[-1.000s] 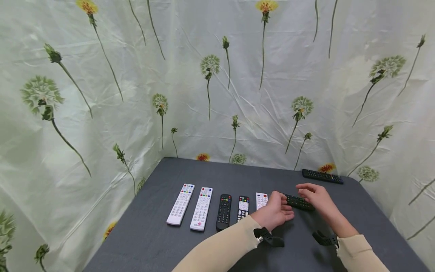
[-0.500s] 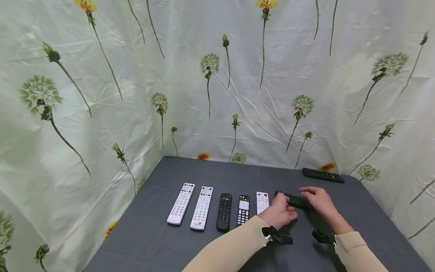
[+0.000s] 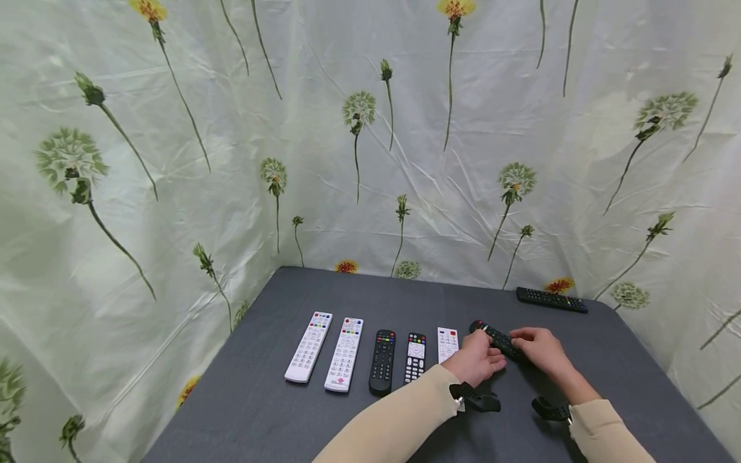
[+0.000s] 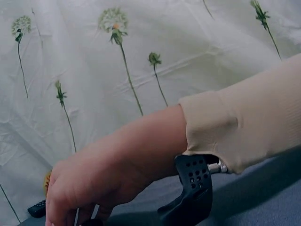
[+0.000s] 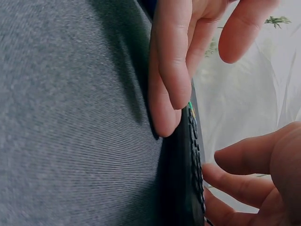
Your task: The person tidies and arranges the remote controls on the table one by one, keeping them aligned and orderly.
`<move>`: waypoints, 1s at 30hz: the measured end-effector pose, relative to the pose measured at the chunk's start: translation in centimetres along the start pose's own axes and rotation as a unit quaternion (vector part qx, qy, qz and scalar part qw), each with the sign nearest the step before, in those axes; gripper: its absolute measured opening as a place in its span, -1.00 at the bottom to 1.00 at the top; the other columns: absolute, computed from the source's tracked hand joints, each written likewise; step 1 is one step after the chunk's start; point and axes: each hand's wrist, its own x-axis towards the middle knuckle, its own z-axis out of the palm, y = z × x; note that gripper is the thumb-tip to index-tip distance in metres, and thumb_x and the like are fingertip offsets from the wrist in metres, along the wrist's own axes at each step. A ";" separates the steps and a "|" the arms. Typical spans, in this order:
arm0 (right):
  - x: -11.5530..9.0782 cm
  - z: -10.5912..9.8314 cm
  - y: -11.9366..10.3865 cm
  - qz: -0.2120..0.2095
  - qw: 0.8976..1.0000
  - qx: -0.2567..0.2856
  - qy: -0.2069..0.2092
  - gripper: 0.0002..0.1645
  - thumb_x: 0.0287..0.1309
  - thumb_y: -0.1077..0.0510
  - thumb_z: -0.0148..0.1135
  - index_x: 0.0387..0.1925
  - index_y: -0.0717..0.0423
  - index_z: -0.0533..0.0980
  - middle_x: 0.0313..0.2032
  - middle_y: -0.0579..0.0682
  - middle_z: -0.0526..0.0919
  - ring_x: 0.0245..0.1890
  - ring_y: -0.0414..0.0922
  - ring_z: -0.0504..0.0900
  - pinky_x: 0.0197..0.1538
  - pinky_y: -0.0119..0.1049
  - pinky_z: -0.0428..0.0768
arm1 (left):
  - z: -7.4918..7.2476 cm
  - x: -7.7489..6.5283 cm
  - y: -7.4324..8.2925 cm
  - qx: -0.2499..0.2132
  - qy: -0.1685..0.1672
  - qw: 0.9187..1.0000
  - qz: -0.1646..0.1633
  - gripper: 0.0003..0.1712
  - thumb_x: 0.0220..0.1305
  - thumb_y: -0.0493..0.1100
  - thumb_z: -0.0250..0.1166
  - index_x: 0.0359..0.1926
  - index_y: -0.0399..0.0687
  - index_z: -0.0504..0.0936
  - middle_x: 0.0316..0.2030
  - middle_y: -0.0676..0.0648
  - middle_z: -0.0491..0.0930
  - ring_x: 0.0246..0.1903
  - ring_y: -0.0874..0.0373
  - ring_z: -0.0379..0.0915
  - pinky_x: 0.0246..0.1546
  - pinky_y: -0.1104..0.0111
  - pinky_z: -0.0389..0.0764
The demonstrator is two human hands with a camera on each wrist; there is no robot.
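A black remote control [image 3: 501, 341] lies slanted on the dark grey table between both hands. My left hand [image 3: 477, 360] is at its near-left side; in the right wrist view, the left hand's extended fingers [image 5: 175, 70] touch the remote's long side, with the thumb held away. Around the remote's other end is my right hand [image 3: 541, 348]. Its fingers [image 5: 237, 186] reach the opposite edge, and its thumb stays apart from the buttons. The left wrist view shows mostly the back of the left hand [image 4: 99, 172], fingertips cut off below.
Left of the hands, a row holds two white remotes [image 3: 309, 347] [image 3: 344, 354], a black remote [image 3: 382, 362], a black remote with white buttons [image 3: 415, 357] and a partly covered white remote [image 3: 448, 343]. Another black remote [image 3: 552, 299] lies by the floral curtain [image 3: 428, 141].
The black remote between the hands has turned, its right end coming nearer to me. Both hands have closed in on it, the left hand shifting right.
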 end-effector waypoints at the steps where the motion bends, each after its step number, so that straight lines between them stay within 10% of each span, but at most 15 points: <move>1: 0.0 0.0 0.1 -0.001 1.000 0.000 -0.001 -0.63 0.35 0.19 0.16 0.05 0.38 0.60 0.02 0.37 0.63 0.00 0.23 0.58 -0.07 0.05 0.56 | 0.0 0.1 -0.1 0.003 -0.001 1.000 -0.002 -0.57 0.29 -0.44 -0.09 0.11 -0.71 0.32 -0.06 -0.71 0.42 0.11 -0.60 0.36 0.21 -0.24 0.36; 30: -1.2 0.6 1.1 0.037 0.996 0.082 -0.024 -0.56 0.36 0.20 0.16 0.10 0.49 0.54 0.09 0.43 0.56 0.01 0.17 0.55 -0.13 -0.17 0.58 | -0.7 -0.1 -0.2 0.074 0.007 0.997 -0.006 -0.68 0.12 -0.41 0.06 -0.09 -0.47 0.54 -0.17 -0.42 0.60 -0.12 -0.28 0.63 0.13 -0.27 0.41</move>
